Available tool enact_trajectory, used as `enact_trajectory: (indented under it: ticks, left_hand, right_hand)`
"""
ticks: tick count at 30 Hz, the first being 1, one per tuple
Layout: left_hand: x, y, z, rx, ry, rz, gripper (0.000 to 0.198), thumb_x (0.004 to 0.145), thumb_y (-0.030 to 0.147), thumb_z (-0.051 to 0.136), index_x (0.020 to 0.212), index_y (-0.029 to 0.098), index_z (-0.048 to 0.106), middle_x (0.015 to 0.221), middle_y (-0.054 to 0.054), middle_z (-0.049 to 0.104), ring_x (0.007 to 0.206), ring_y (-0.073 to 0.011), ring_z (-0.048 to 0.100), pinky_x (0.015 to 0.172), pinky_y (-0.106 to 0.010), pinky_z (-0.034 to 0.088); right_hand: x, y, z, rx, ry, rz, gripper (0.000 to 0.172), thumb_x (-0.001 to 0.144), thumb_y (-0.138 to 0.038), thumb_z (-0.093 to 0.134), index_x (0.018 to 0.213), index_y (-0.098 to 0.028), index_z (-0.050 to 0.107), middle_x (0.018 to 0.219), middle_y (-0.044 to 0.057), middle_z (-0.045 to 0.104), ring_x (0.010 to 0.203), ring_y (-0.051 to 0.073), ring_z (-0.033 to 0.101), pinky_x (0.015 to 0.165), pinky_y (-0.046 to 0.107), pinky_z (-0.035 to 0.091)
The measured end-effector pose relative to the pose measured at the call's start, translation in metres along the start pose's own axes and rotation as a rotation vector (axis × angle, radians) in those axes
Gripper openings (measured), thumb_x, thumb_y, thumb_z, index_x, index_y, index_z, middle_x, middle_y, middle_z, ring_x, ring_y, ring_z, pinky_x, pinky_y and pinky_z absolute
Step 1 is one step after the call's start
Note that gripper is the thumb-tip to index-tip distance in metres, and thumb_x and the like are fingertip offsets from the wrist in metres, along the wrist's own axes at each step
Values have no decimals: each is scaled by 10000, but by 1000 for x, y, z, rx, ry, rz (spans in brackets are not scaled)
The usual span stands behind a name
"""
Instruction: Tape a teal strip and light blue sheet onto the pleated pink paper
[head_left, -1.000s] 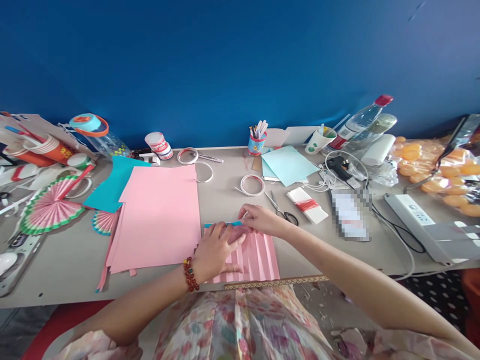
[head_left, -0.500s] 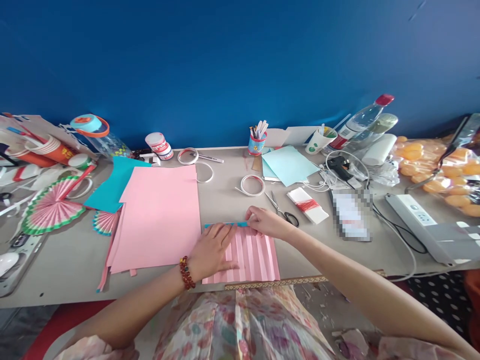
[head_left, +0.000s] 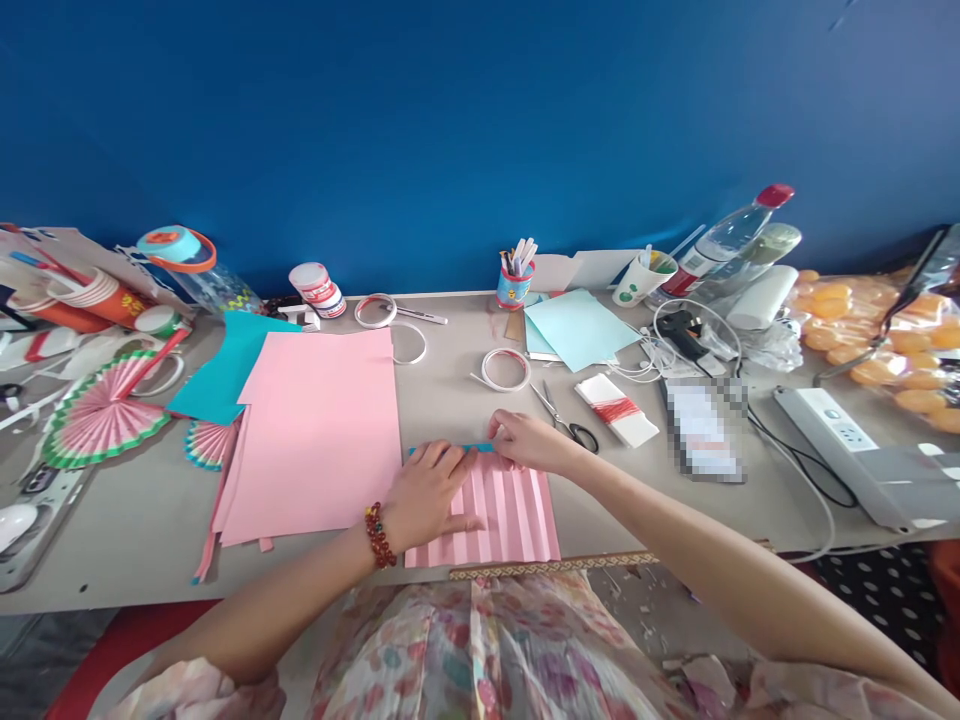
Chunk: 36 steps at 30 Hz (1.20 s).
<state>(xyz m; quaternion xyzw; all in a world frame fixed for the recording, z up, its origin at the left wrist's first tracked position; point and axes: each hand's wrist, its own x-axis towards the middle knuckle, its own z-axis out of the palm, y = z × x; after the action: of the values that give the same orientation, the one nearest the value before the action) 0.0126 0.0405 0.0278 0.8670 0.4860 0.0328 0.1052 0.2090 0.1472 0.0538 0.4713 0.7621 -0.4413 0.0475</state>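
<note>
A sheet of pink paper [head_left: 517,515] with upright pleats lies at the desk's front edge, with a narrow blue paper strip [head_left: 480,448] along its far edge. My left hand [head_left: 431,495] rests on the sheet's left part, fingers stretched towards the strip and thumb out to the right. A beaded bracelet [head_left: 380,535] circles that wrist. At the far edge, my right hand [head_left: 525,440] is closed in a pinch on the blue strip. Its fingertips partly hide the strip there. To the left lies a stack of larger pink sheets [head_left: 322,430].
Beyond my hands are a roll of white tape [head_left: 506,370], scissors [head_left: 570,420] and a card wound with red thread [head_left: 616,410]. Folded paper fans [head_left: 105,415] lie at the left. A phone [head_left: 703,430] and power strip [head_left: 840,450] sit right. A patterned ruler-like strip [head_left: 555,567] borders the front.
My left hand has shifted slightly to the right over the pleated sheet, its fingers a little more bent. My right hand stays at the blue strip with hardly any movement.
</note>
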Motion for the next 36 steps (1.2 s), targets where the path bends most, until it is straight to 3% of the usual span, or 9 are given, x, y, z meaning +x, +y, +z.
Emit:
enact_trajectory:
  ticks: [13, 36]
  left_hand:
    - [3, -1, 2, 15, 12, 8, 886, 836, 792, 348, 1434, 144, 422, 1132, -124, 563, 1100, -296, 458, 986, -428, 346]
    - [8, 1, 0, 78, 13, 18, 841, 838, 758, 420, 1439, 171, 415, 1072, -107, 555, 1052, -293, 456, 932, -420, 362]
  right_hand:
    - [1, 1, 0, -4, -12, 9, 284, 737, -85, 462, 993, -185, 533, 599, -32, 670, 483, 130, 579, 469, 204, 362]
    - [2, 0, 0, -56, -4, -26, 295, 727, -55, 458, 984, -179, 533, 611, -16, 672, 547, 145, 611, 519, 211, 379]
